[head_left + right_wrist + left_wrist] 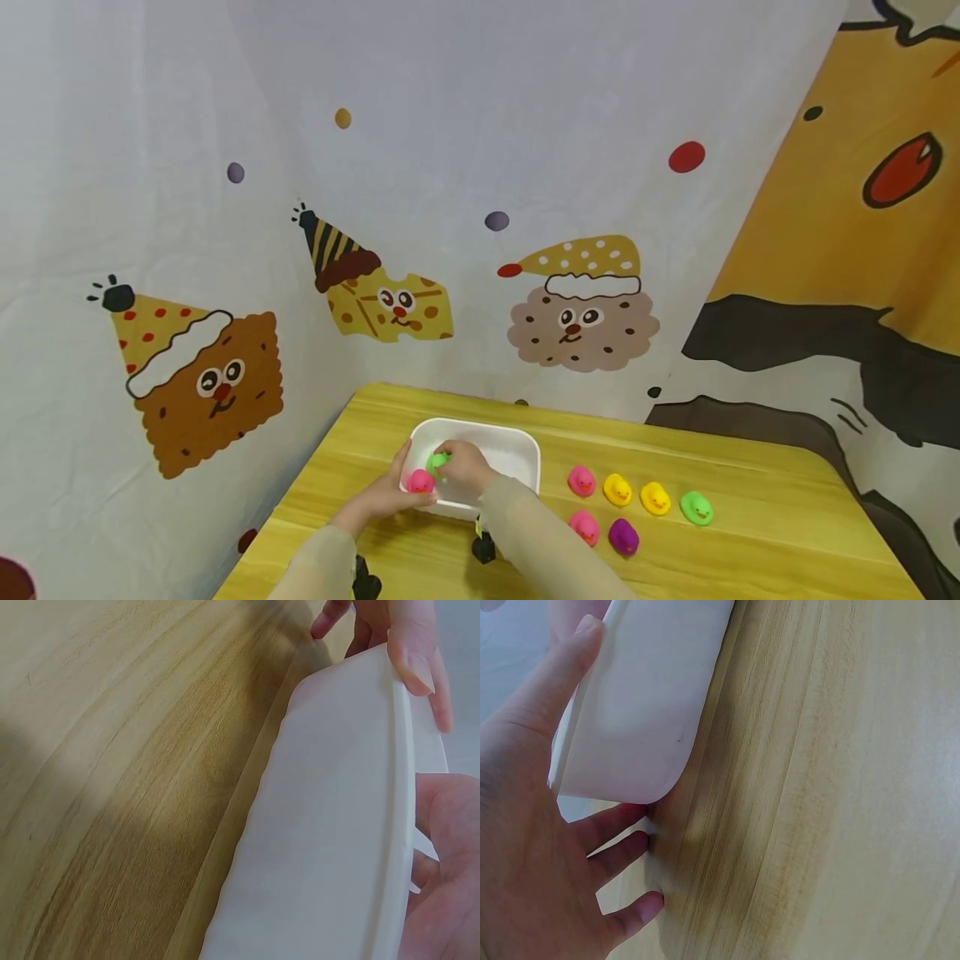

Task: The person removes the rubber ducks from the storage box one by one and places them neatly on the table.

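Observation:
A white plastic tub (528,458) stands on the wooden table. My left hand (381,497) holds its front left corner, with the thumb at the front rim and the fingers along the left side. Inside the tub, my right hand (468,468) pinches a green rubber duck (434,463) near the left wall. A pink rubber duck (420,482) sits just in front of it, in the tub's left front corner. In the right wrist view, the tub's wall (330,802) hides part of the right hand, and the green duck is out of sight.
Right of the tub, several rubber ducks lie on the table (765,500) in two rows. The back row has a pink duck (582,481), two yellow ducks (617,490) and a green one (697,507). In front are a pink duck (584,527) and a purple duck (624,537). A printed cloth (450,167) hangs behind.

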A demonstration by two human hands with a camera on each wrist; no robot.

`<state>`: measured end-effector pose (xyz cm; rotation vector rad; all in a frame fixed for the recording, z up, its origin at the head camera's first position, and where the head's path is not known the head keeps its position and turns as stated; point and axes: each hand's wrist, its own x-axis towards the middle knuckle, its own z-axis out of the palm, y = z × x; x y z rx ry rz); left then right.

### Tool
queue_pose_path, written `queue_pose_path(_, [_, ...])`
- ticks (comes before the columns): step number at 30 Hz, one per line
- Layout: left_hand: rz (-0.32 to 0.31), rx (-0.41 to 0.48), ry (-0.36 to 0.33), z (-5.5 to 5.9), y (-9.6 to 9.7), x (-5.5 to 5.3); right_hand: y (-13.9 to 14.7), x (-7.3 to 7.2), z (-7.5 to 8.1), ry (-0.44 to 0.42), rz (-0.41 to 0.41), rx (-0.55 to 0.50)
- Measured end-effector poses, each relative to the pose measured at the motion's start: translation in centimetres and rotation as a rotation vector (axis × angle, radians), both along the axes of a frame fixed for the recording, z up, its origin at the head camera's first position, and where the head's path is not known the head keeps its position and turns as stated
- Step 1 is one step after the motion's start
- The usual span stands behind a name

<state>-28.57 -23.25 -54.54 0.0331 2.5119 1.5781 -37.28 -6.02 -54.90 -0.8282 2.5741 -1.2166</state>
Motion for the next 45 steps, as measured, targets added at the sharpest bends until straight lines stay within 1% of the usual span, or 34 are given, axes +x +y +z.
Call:
queue_pose_path(1, [0.008,-0.002,-0.003,0.1,0.0,0.0,0.0,0.1,0.3,-0.021,-0.010,0.015])
queue_pose_path(2, [0.014,-0.002,-0.012,0.1,0.1,0.0,0.0,0.1,0.3,-0.024,-0.013,0.021])
queue_pose_path(7, [0.031,-0.027,-0.028,0.1,0.1,0.1,0.4,-0.1,0.4,-0.008,-0.019,0.056])
queue_pose_path(13, [0.008,-0.043,-0.006,0.2,0.1,0.2,1.1,-0.3,1.1,0.026,-0.014,0.076])
queue_pose_path(16, [-0.004,-0.044,-0.010,0.2,0.2,0.3,1.6,-0.5,1.3,0.029,-0.007,0.089])
queue_pose_path(18, [-0.005,-0.054,-0.030,0.3,0.3,0.3,2.1,-0.6,1.4,0.023,0.001,0.094])
queue_pose_path(22, [0.024,-0.049,-0.044,0.6,0.4,0.3,3.2,-0.8,1.7,0.018,0.015,0.099])
queue_pose_path(25, [0.034,-0.052,-0.049,0.7,0.4,0.2,4.2,-0.8,2.4,0.017,0.026,0.087])
queue_pose_path(29, [0.022,-0.058,-0.053,0.6,0.2,0.1,5.5,-0.7,3.4,0.014,0.043,0.090])
queue_pose_path(34, [0.003,-0.045,-0.035,0.5,0.0,0.1,7.0,-0.3,4.7,-0.017,0.047,0.097])
queue_pose_path(36, [-0.013,-0.063,-0.031,0.5,0.0,0.2,7.5,-0.1,5.1,-0.030,0.045,0.094])
queue_pose_path(42, [-0.015,-0.102,-0.043,1.0,0.2,0.4,8.9,0.2,5.8,-0.055,0.058,0.092])
queue_pose_path(43, [-0.003,-0.097,-0.049,1.1,0.2,0.4,9.1,0.3,5.9,-0.058,0.062,0.089])
queue_pose_path(45, [0.002,-0.112,-0.063,1.2,0.2,0.6,9.4,0.4,6.2,-0.064,0.068,0.078])
